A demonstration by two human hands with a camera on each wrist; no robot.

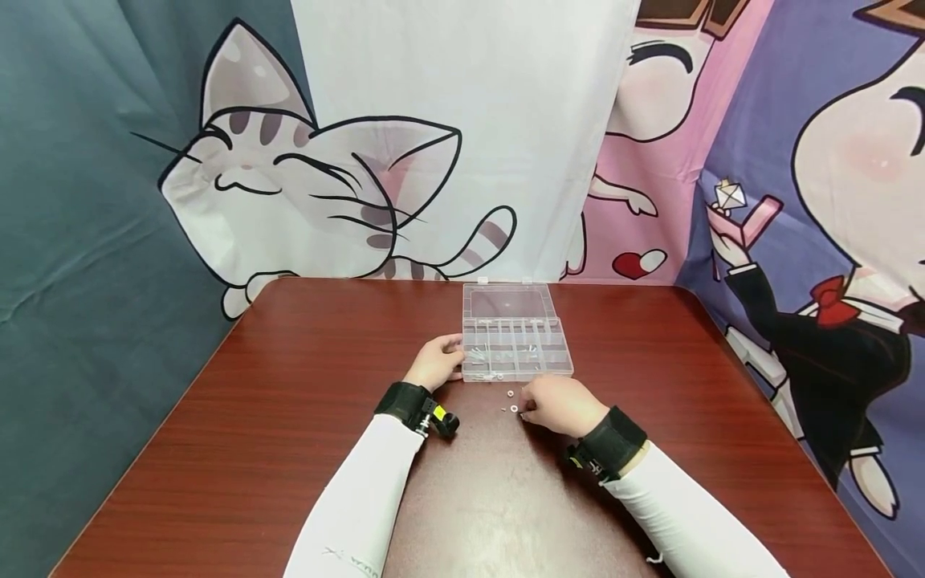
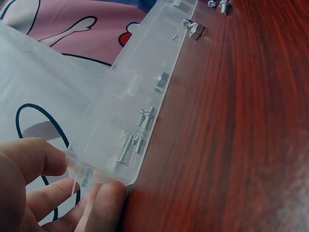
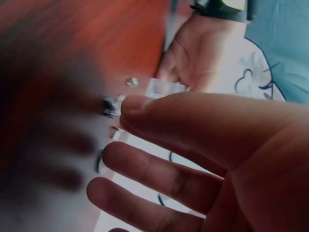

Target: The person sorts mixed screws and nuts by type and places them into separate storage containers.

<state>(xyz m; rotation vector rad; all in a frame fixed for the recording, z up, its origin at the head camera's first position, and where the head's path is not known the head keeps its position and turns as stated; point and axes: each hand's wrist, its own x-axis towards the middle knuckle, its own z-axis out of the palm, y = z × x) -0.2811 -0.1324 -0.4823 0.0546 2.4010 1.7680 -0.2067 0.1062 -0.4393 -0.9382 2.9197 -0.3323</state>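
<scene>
At the clear compartment box (image 1: 518, 302), my left hand (image 1: 436, 361) grips the left end. In the left wrist view the thumb (image 2: 108, 203) lies along the box's lower corner and the fingers curl round its end. Screws (image 2: 137, 135) show through the translucent wall. Just in front of the box, my right hand (image 1: 562, 404) is low over the table, fingertips by loose hardware. A dark, blurred small metal part (image 3: 110, 107) sits at the tip of the right thumb (image 3: 137, 107); the index finger is hidden behind the thumb.
The box's lid is raised at the back, towards the table's far edge. Small ring-shaped pieces (image 1: 514, 409) lie left of the right fingertips. On the reddish-brown table (image 1: 347, 321), a nut (image 2: 195, 30) and a bolt (image 2: 224, 6) are beside the box. Printed cloth (image 1: 448, 72) hangs behind.
</scene>
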